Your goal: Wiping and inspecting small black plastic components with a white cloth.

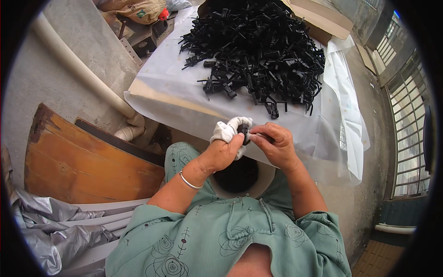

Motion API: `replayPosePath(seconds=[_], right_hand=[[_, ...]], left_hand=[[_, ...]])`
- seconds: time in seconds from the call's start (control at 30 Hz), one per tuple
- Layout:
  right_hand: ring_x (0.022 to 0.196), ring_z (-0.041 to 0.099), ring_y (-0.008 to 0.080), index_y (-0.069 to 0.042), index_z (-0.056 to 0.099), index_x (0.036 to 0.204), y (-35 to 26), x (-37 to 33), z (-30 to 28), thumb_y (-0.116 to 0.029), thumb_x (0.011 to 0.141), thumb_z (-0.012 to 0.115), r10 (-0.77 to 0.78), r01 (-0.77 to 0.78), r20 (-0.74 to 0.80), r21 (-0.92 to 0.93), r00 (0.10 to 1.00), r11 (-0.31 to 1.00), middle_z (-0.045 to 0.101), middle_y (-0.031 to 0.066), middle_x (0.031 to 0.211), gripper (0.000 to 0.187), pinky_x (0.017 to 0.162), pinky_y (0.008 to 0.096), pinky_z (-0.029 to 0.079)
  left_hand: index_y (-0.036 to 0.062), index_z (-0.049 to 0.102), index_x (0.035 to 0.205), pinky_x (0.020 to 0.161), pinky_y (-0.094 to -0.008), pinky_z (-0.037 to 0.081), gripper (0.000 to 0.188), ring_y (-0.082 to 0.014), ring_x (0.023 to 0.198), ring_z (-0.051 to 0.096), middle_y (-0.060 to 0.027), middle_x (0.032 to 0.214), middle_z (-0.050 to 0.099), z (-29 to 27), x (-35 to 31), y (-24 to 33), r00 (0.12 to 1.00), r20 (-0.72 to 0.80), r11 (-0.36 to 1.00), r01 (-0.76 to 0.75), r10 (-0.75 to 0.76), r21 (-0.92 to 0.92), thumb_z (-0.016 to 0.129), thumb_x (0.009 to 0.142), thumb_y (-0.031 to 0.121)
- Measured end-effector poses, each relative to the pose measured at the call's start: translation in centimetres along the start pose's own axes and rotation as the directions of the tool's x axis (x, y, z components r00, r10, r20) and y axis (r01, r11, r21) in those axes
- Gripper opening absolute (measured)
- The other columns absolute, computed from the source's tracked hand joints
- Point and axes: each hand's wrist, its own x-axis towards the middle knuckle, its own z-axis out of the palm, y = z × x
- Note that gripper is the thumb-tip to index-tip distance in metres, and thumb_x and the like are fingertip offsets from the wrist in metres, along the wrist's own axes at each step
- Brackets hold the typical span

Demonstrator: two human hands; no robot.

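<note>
My left hand (220, 153), its fingers wrapped in white cloth (224, 131), is closed round a small black plastic part (245, 133). From the other side my right hand (277, 144) comes in with thumb and forefinger pinched together at the part's edge. What exactly those fingertips grip is too small to make out. Both hands are just off the table's near edge, above a pale bucket (263, 183) between my knees with dark contents. Beyond them, a big heap of black plastic parts with thin prongs (263, 55) covers the far side of the table.
White sheeting (184, 87) covers the table and hangs over its front and right edges. An opened cardboard box (323, 18) stands behind the heap. To the left are a curved wooden board (87, 161), a pale pipe (80, 64) and silver sheeting (69, 240). A barred window (408, 134) is on the right.
</note>
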Motion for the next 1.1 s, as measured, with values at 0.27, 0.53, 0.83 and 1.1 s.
replayPosePath(seconds=[0.27, 0.53, 0.83, 1.1], right_hand=[[0.059, 0.039, 0.0071, 0.000, 0.052, 0.073, -0.6, -0.2, 0.6, -0.014, 0.088, 0.056, 0.163, -0.163, 0.006, 0.054, 0.987, 0.985, 0.046, -0.0028, 0.066, 0.021, 0.053, 0.0225, 0.036], [0.050, 0.040, 0.0253, 0.001, 0.051, 0.073, 0.1, -1.1, 2.1, -0.014, 0.088, 0.050, 0.222, -0.222, -0.009, 0.001, 0.975, 0.975, 0.047, 0.0155, 0.057, 0.021, 0.050, 0.0337, 0.038], [0.058, 0.040, 0.0084, 0.000, 0.052, 0.074, -0.4, -0.9, -0.6, -0.022, 0.093, 0.048, 0.313, -0.311, 0.036, 0.265, 0.949, 0.913, 0.046, -0.0050, 0.062, 0.029, 0.053, 0.0237, 0.036], [0.056, 0.037, 0.0079, 0.000, 0.051, 0.072, -0.9, -0.6, 0.2, -0.017, 0.091, 0.051, 0.132, -0.131, 0.109, -0.021, 0.985, 0.991, 0.044, -0.0002, 0.059, 0.026, 0.050, 0.0249, 0.034]], left_hand=[[0.0020, 0.044, 0.109, 0.056, -0.0216, 0.040, 0.025, -0.0054, 0.067, 0.045, -0.0020, 0.084, 0.050, 0.5, -0.3, 0.3, 1.000, -0.009, 0.993, 0.003, -0.004, -0.120, 0.043, 0.085, 0.009], [-0.0028, 0.043, 0.105, 0.075, -0.0309, 0.043, 0.026, -0.0214, 0.083, 0.051, -0.0111, 0.089, 0.051, 1.8, -0.1, -0.8, 0.929, -0.060, 0.776, -0.268, 0.365, 0.571, 0.042, 0.079, 0.001], [0.0059, 0.040, 0.113, 0.052, -0.0207, 0.035, 0.026, -0.0068, 0.058, 0.039, -0.0035, 0.088, 0.045, 1.1, -0.6, 0.5, 0.999, 0.029, 0.932, 0.025, -0.015, -0.362, 0.040, 0.087, 0.004], [0.0036, 0.042, 0.111, 0.050, -0.0201, 0.035, 0.025, -0.0054, 0.056, 0.039, -0.0021, 0.085, 0.046, 1.4, -0.3, -0.1, 0.984, -0.071, 0.981, -0.154, 0.163, 0.118, 0.040, 0.086, 0.005]])
